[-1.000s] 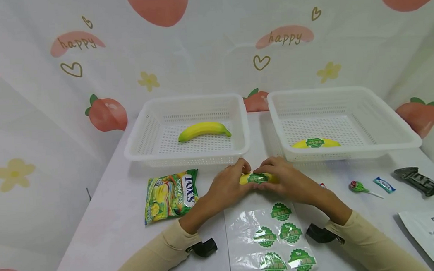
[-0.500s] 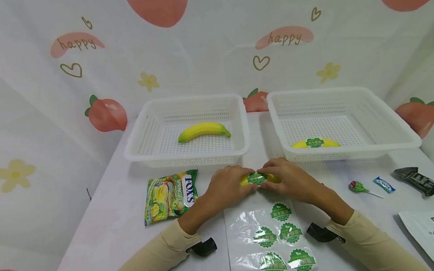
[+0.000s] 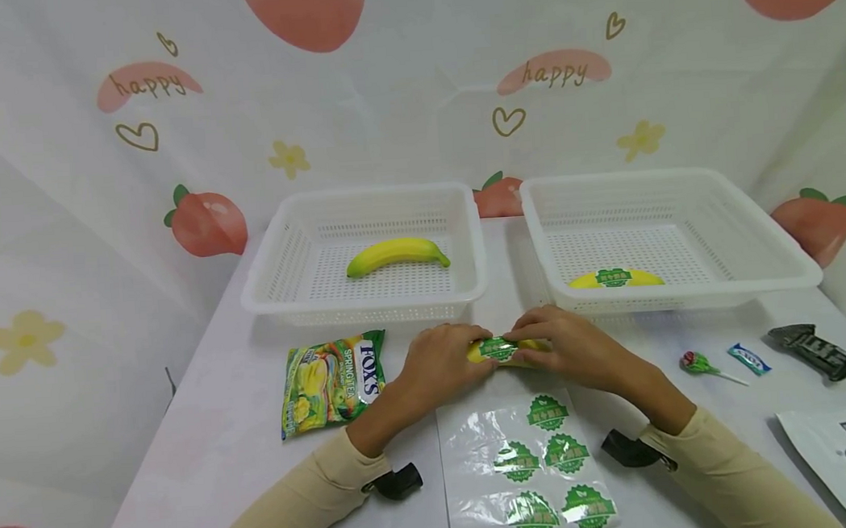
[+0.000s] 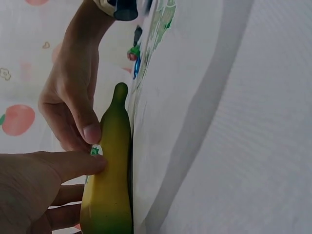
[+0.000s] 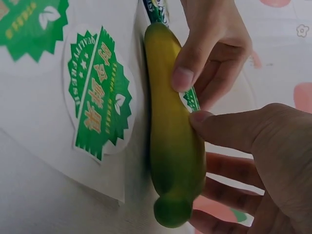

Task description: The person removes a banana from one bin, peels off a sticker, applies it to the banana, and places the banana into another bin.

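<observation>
A peach-printed backdrop rises behind a white table. Two white baskets stand beyond the sticker sheet; a candy bag lies left of it. At the sheet's far end, the left hand and right hand pinch a yellow banana, a green sticker between them.

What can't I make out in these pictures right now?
- Head view: both ends of the held banana, covered by the left hand and right hand.
- Head view: the lower part of the other stickered banana, behind the right basket's front rim.
- Head view: the rest of the white packet, cut off by the right and bottom edges.
- Head view: lettering on the blue candy, too small.
</observation>
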Demonstrator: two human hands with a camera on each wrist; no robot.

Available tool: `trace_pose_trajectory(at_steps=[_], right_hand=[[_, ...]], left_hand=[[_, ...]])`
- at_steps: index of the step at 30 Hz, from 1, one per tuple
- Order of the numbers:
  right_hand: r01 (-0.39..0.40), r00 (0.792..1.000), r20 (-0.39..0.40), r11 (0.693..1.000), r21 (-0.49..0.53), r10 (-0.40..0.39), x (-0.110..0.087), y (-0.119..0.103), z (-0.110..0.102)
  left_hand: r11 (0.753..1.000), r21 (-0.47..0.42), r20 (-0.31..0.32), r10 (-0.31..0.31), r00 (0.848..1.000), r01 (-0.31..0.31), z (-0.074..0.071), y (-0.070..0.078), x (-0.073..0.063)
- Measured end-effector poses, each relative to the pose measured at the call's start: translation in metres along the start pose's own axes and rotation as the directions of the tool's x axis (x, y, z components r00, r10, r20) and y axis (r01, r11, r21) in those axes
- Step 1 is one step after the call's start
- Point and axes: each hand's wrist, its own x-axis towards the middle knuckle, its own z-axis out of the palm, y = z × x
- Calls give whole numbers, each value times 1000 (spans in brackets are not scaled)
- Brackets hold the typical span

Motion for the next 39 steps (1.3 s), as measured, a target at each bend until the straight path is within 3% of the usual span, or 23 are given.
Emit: trace_pose_trajectory(at_steps=[6,18,23,30,34,39], right_hand=[[4,999,-41,999,34,-2,0,2,1],[-76,997,0,997,22,76,-1,-1,5],[-101,990,94,995,0,101,-1,1,1],[-204,954,250,969,142,165,-7,8,-14],[-226,945,277,958,178,172,-8,8,-19],[-214,948,276,960,179,160,-7,7,-20]], left_hand=[[1000,0,-3,3,1000,-3,-1,1,0],[998,12,-29,57,998,-57,1,2,-1],[998,25,-33,58,998,-57,3,3,-1],[998,40,21,48,999,-49,3,4,-1],[995,72,34,62,997,-65,5,6,-1],[995,74,7,73,997,-73,5,8,-1]])
